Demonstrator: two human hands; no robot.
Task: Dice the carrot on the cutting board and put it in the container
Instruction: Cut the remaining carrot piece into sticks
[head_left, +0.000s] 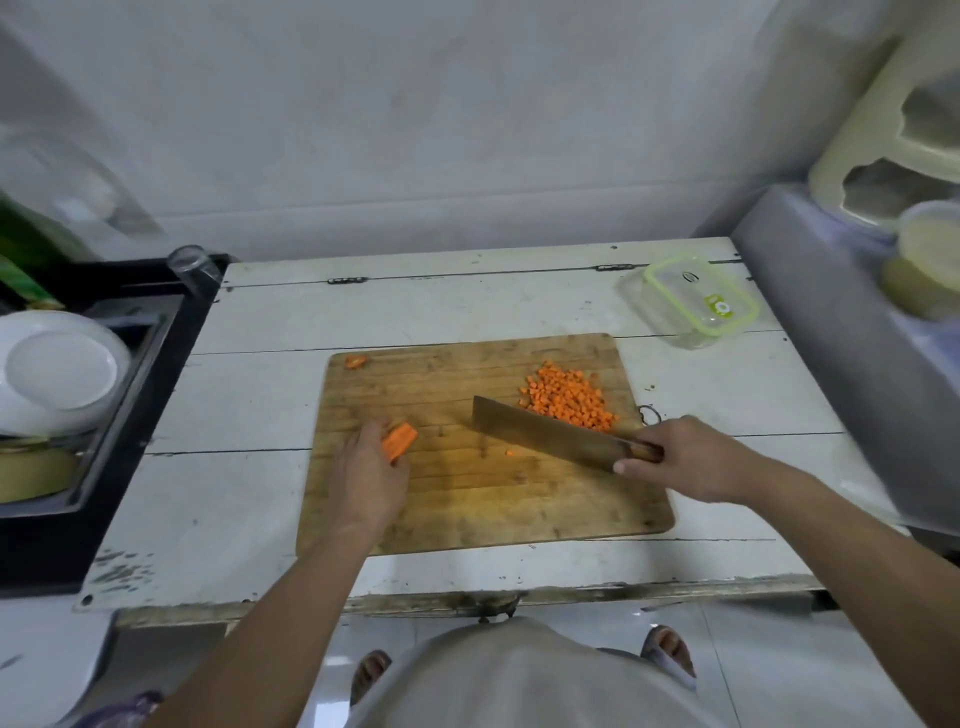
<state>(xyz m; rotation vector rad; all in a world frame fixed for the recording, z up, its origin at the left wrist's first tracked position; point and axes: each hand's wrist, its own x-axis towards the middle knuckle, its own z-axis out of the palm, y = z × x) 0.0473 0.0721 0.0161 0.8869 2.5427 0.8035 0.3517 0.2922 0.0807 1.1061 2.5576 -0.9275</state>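
Dim, soft, even light; blurred, warped edges; faint shadows.

One wooden cutting board (467, 499) carries one heap of diced carrot (569, 397), too many cubes to count, one uncut carrot chunk (399, 440), one small end piece (355, 361) and one stray cube (510, 453). One cleaver (540, 432), one clear container (691, 301) and two hands are in view.

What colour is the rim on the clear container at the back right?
Light green, on the container; head view shows it.
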